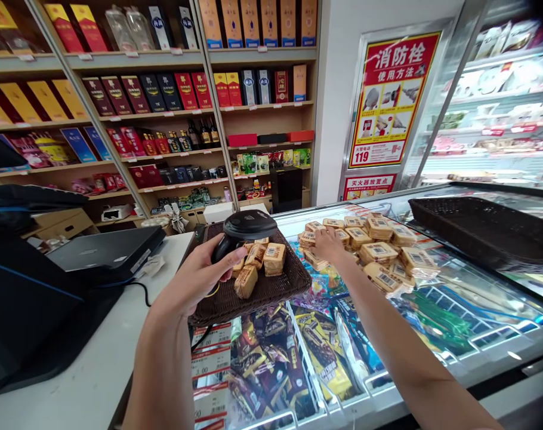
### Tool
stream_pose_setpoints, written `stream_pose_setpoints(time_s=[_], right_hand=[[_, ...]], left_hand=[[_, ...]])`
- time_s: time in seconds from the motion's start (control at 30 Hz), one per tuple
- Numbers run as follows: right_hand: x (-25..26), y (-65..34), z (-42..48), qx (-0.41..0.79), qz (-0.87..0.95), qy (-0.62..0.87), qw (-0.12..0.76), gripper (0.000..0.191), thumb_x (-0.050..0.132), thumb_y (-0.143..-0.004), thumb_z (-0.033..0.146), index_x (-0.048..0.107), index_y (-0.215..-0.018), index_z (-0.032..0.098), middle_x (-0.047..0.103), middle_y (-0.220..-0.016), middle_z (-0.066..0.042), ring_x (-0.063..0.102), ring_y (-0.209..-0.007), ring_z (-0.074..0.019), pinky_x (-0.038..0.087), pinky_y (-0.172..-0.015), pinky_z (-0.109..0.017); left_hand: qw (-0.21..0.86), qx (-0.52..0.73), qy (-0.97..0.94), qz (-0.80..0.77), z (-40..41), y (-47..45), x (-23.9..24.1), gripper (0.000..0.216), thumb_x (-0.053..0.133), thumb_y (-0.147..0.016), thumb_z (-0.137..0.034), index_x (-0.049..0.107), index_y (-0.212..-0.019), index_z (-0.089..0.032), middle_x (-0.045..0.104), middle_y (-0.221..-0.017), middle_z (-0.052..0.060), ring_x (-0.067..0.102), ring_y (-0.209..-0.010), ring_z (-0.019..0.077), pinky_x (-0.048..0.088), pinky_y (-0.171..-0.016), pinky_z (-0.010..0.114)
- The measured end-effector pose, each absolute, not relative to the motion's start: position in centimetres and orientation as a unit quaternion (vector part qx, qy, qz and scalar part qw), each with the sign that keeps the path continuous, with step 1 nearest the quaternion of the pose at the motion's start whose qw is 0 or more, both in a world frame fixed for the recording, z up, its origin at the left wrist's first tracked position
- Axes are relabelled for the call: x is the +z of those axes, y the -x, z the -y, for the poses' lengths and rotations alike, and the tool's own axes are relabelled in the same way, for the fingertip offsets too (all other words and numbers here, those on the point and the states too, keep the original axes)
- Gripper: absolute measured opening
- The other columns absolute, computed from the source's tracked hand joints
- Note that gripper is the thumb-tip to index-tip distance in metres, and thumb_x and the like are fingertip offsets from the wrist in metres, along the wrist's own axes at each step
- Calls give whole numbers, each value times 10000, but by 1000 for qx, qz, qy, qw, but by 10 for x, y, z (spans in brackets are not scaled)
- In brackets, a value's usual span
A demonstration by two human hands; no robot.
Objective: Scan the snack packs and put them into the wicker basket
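Note:
My left hand (200, 272) is closed around the handle of a black handheld barcode scanner (251, 224). The scanner is held over a brown woven tray (293, 286), where several wrapped packs of square biscuits (274, 258) lie beneath its head. Further right, on the freezer's glass top, is a heaped pile of similar biscuit packs (379, 252) with barcode labels facing up. At the pile's left side, my right hand (329, 243) has its fingers curled down over a biscuit pack (307, 240). Its fingertips are partly hidden.
Under the freezer's glass top are wire baskets of ice creams (325, 352). An empty-looking dark woven tray (486, 230) sits at the right. On the left, a white counter (83, 346) carries checkout equipment (101, 254). Shelves of boxed goods (164, 92) stand behind.

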State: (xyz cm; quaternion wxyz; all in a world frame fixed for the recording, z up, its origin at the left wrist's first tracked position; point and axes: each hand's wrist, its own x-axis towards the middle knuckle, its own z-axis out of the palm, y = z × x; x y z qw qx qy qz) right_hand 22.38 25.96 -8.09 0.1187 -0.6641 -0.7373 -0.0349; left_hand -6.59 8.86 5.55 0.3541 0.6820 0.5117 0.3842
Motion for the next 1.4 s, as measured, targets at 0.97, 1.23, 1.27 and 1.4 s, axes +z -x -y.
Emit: stream_pose_setpoints(time_s=[0.97, 1.23, 1.27, 1.4], right_hand=[[-78, -201, -251, 14, 674, 722, 154, 736, 584, -878, 609, 502, -1334, 36, 569, -1305, -290, 417, -1329, -451, 373, -1034, -520], [-43, -222, -243, 68, 760, 587, 269, 713, 808, -660, 338, 484, -1267, 151, 528, -1291, -166, 544, -1195, -324, 454, -991, -404], [-37, -225, -239, 74, 779, 555, 284, 711, 811, -655, 330, 482, -1263, 163, 539, -1287, -153, 544, -1194, -314, 453, -995, -402], [-13, -236, -219, 144, 822, 471, 287, 741, 825, -671, 372, 469, -1297, 200, 579, -1289, -120, 595, -1116, -283, 487, -931, -390]], left_hand=[[357, 366, -688, -515, -87, 69, 54, 401, 670, -864, -573, 513, -841, -205, 475, -641, -46, 379, -592, 96, 241, -505, 214], [373, 351, -695, -506, -86, 69, 54, 336, 693, -862, -514, 587, -934, -203, 497, -672, -45, 401, -607, 101, 294, -536, 217], [373, 345, -699, -504, -86, 69, 55, 325, 693, -863, -505, 592, -932, -204, 497, -670, -46, 399, -608, 102, 298, -541, 218], [371, 319, -712, -504, -84, 66, 58, 311, 694, -859, -494, 604, -918, -202, 509, -656, -43, 388, -597, 104, 280, -532, 226]])
